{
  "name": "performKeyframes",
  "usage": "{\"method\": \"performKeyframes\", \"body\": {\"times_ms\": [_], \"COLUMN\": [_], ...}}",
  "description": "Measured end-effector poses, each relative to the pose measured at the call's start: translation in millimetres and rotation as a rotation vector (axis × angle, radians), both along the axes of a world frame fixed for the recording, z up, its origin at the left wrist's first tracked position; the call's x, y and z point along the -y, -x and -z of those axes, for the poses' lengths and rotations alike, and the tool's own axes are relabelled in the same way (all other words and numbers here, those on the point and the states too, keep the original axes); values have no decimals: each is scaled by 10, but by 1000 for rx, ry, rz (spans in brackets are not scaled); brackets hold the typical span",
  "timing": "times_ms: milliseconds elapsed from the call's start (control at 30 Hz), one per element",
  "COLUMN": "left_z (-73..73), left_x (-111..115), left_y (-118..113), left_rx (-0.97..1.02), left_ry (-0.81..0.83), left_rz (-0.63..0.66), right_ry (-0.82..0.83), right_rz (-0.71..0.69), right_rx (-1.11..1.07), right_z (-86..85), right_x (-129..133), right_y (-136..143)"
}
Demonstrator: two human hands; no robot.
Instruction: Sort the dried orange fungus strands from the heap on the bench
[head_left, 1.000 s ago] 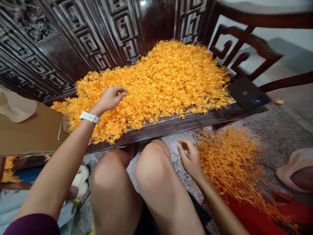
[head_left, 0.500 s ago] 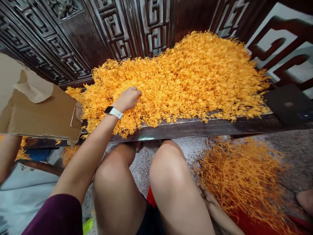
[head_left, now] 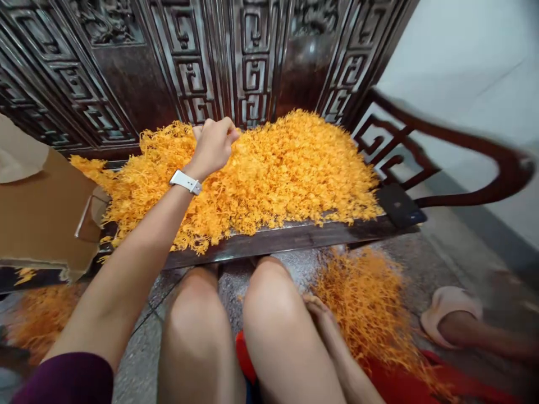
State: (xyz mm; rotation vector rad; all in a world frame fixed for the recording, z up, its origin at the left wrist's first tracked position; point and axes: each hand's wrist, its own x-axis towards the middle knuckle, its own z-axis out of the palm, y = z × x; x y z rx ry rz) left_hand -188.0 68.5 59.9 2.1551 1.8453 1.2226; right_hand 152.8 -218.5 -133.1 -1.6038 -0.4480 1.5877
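Note:
My left hand [head_left: 214,143], with a pale watch strap on its wrist, hovers over the back part of a wide heap of orange, branching, thread-like pieces [head_left: 290,179]. Its fingers are curled in; whatever is between them is hidden. The heap lies along a dark wooden bench [head_left: 269,241]. Low beside my right knee is a hand, apparently my right hand [head_left: 318,308], partly covered by the knee. It is close to a loose clump of darker orange strands [head_left: 357,297], and its fingers are too blurred to read.
A cardboard box [head_left: 46,207] stands at the bench's left end. At its right end lies a dark phone [head_left: 400,207] near the curved armrest [head_left: 475,151]. Behind rises a carved wooden backrest [head_left: 130,78]. Another person's slippered foot [head_left: 450,314] is at the right.
My left hand has lifted from the middle of the heap and moved back towards the carved backrest. The view has shifted, bringing more of the armrest and wall into sight.

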Motion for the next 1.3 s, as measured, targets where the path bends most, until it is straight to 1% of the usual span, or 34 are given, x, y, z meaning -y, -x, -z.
{"method": "performKeyframes", "body": {"times_ms": [67, 167, 233, 267, 300, 333, 367, 400, 467, 500, 600, 700, 767, 833, 900, 1000, 1067, 1167, 1233, 1300], "left_z": [-222, -597, -814, -888, -929, -934, -904, -844, -663, -561, -291, -117, -41, 18, 60, 86, 77, 48, 39, 53], "left_x": [-61, -147, -157, -138, -102, -49, 18, 97, 277, 373, 651, 869, 956, 985, 968, 921, 908, 903, 890, 863], "left_y": [-151, -405, -591, -689, -790, -892, -994, -1093, -1274, -1353, -1553, -1713, -1798, -1851, -1859, -1792, -1719, -1602, -1522, -1441], "left_rx": [241, 658, 946, 1064, 1150, 1203, 1226, 1234, 1224, 1212, 1164, 1079, 1010, 974, 1004, 1077, 1109, 1157, 1151, 1142], "left_ry": [-64, -138, -99, -59, -18, 14, 30, 36, 62, 91, 259, 462, 502, 472, 466, 503, 473, 369, 320, 306], "left_rz": [19, 55, 145, 209, 273, 327, 362, 379, 398, 406, 453, 515, 540, 531, 492, 440, 454, 450, 400, 352], "right_ry": [-99, -398, -588, -670, -744, -811, -869, -919, -982, -990, -970, -1033, -1098, -1140, -1167, -1141, -1080, -992, -920, -821], "right_rz": [35, -75, -155, -177, -184, -174, -148, -111, -50, -43, -105, -130, -117, -130, -134, -51, -4, 65, 71, 39], "right_rx": [-41, -20, 35, 68, 100, 127, 145, 155, 176, 201, 338, 453, 504, 579, 701, 821, 837, 878, 781, 566], "right_z": [-310, -829, -1148, -1289, -1416, -1526, -1622, -1704, -1824, -1863, -1903, -1866, -1835, -1815, -1797, -1724, -1626, -1425, -1282, -1150], "right_x": [-234, -594, -796, -885, -967, -1047, -1128, -1211, -1387, -1479, -1741, -1907, -1930, -1885, -1799, -1677, -1651, -1713, -1788, -1852], "right_y": [170, 422, 536, 565, 573, 561, 533, 492, 390, 338, 211, 140, 111, 90, 73, 40, -1, -92, -153, -195]}}
